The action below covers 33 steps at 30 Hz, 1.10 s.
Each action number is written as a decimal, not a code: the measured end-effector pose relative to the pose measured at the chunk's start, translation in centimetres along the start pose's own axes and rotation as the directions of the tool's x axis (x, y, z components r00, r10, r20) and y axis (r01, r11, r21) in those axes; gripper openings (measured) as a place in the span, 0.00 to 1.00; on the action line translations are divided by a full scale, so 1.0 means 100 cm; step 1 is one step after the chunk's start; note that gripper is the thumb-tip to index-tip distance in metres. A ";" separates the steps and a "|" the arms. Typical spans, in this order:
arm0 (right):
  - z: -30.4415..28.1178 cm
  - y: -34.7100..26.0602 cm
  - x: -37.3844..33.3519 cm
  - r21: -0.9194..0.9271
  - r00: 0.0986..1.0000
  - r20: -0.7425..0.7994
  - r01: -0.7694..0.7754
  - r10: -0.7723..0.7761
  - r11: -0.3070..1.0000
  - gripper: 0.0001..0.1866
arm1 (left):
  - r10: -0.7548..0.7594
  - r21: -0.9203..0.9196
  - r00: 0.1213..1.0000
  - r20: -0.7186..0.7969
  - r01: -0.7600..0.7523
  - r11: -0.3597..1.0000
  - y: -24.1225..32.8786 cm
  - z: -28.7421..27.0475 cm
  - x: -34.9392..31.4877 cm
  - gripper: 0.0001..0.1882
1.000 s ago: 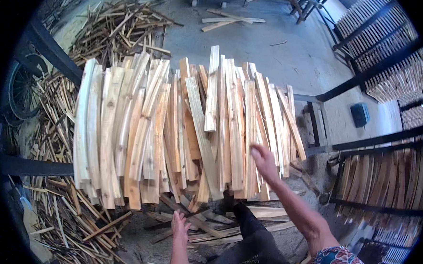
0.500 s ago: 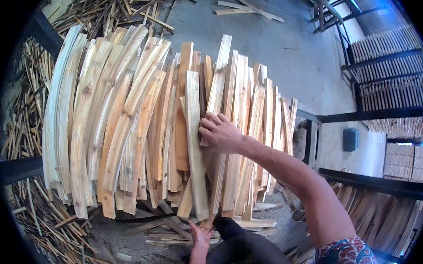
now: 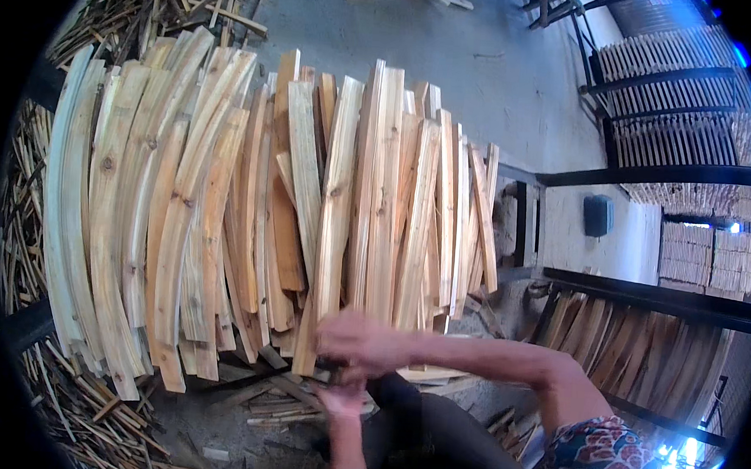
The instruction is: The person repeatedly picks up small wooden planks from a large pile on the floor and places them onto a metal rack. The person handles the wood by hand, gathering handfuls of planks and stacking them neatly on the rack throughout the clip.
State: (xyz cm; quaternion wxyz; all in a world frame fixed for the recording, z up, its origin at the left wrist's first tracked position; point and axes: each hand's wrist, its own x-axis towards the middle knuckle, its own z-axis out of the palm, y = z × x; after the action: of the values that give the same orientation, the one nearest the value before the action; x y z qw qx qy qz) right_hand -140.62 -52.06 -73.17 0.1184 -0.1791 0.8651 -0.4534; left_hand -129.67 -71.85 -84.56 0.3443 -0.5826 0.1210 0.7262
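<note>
I see both hands, right hand (image 3: pixel 360 340) and left hand (image 3: pixel 341 396), closed (blurred) at the slat bundle (image 3: pixel 291 222), scrap sticks (image 3: pixel 69 414) beneath.

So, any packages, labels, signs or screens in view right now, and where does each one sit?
None that I can make out.
Dark boxy object: on the pale floor right of the wooden slats, rounded rectangle, dark grey; too small to tell what it is.

Pale, rough-sawn wooden slats (image 3: pixel 335 198) with knots lean on a matt black metal rail (image 3: pixel 659 175) above grey concrete floor (image 3: pixel 486 62).
</note>
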 end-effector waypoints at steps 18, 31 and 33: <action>-0.087 0.053 0.051 0.570 0.483 -0.349 -0.570 0.803 0.592 0.30 | 0.047 0.086 0.991 -0.125 -0.037 0.996 0.003 0.074 -0.021 0.37; -0.039 0.029 0.010 0.316 0.550 -0.717 -0.293 0.429 0.902 0.24 | 0.213 0.350 0.943 -0.256 -0.115 0.929 0.057 0.067 -0.050 0.27; -0.020 0.060 -0.055 0.242 0.374 -0.704 -0.673 0.604 0.699 0.27 | 0.197 0.490 0.940 -0.278 -0.038 0.871 0.048 0.058 -0.046 0.25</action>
State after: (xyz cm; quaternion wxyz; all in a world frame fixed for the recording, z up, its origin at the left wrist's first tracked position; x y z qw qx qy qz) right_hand -137.54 -45.14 -76.80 -0.0858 0.3642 0.8524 -0.3652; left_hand -136.79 -73.69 -79.63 0.4078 -0.5805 0.3857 0.5898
